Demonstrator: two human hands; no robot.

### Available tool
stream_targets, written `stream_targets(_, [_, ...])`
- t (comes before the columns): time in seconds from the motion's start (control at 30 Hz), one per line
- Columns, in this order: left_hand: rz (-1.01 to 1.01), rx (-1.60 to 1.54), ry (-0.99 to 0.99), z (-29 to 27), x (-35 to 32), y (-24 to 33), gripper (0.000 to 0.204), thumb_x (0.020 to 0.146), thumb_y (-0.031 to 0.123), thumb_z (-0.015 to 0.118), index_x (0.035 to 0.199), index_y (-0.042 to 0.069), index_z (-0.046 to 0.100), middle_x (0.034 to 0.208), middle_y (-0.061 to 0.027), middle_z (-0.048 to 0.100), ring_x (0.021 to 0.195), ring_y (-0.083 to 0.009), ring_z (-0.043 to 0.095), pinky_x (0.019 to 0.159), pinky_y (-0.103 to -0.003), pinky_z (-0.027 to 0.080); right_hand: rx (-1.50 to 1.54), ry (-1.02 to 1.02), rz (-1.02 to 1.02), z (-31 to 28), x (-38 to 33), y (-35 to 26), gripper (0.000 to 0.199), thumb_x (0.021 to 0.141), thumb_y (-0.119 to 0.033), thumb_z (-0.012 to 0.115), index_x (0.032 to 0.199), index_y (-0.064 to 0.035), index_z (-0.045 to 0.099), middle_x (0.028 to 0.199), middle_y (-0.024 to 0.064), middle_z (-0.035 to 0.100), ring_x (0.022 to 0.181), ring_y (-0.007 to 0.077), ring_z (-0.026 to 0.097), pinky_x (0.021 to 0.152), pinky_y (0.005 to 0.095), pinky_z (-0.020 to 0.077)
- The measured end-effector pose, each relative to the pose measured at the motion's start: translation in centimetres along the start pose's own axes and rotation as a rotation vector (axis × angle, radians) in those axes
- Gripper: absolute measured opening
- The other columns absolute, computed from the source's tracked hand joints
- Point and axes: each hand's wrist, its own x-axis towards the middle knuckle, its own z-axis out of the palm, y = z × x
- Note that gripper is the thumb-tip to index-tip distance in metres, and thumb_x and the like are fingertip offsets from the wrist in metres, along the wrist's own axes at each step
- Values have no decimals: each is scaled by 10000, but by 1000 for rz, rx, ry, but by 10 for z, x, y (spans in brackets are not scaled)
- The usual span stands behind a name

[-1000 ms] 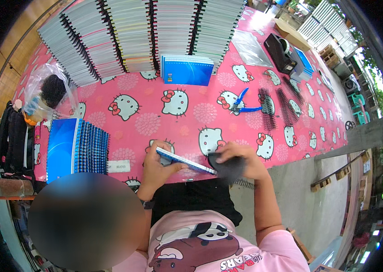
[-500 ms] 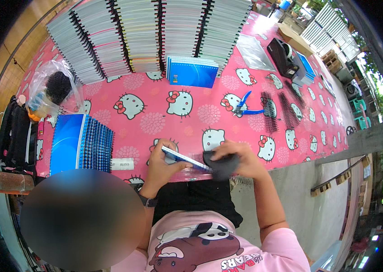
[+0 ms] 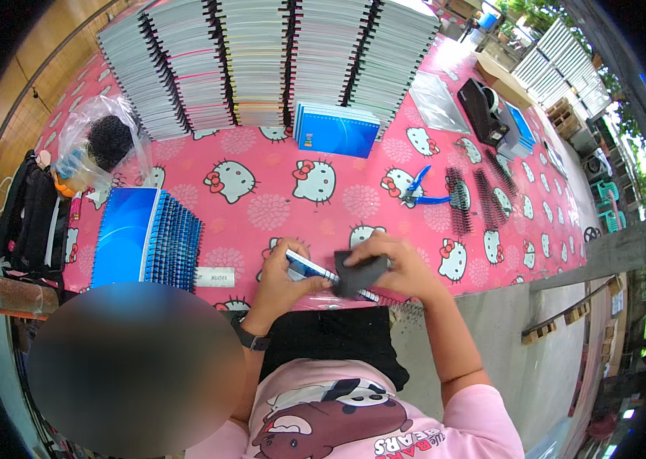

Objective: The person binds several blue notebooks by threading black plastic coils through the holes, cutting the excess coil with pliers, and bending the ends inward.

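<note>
Blue notebook (image 3: pixel 309 267) is gripped edge-up by the left hand (image 3: pixel 281 283) over the pink desk (image 3: pixel 262 206), while the right hand (image 3: pixel 399 264) clutches a dark tool (image 3: pixel 360 273) against it.

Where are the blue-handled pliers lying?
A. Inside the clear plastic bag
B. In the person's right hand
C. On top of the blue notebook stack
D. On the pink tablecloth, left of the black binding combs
D: the blue-handled pliers lie on the pink tablecloth, just left of the black binding combs, untouched by either hand.

Pink cartoon-cat tablecloth (image 3: pixel 277 210), concrete floor (image 3: pixel 522 359), daylight
</note>
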Motion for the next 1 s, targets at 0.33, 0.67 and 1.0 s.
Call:
stream_targets(0.33, [89, 26, -1, 0, 2, 3, 483, 600, 132, 855, 869, 83, 458, 740, 30, 470, 660, -61, 448, 576, -226, 378, -503, 70, 92, 1, 26, 3, 279, 625, -46, 712, 902, -49, 683, 863, 88, 656, 860, 230, 588, 758, 335, 449])
stream_targets(0.67, [22, -52, -5, 1, -4, 7, 506, 604, 124, 851, 929, 67, 469, 816, 5, 467, 729, -76, 444, 621, -226, 387, -258, 3, 10, 17, 35, -16, 343, 587, -16, 640, 926, -55, 666, 892, 92, 655, 857, 276, 568, 772, 372, 455])
stream_targets(1.0, [65, 114, 15, 6, -2, 17, 435, 688, 197, 789, 940, 51, 466, 807, -37, 480, 741, -137, 466, 664, -281, 400, -633, 249, -204, -2, 32, -26, 463, 608, 67, 531, 1047, -59, 604, 1101, 125, 594, 1033, 330, 513, 940, 412, 376])
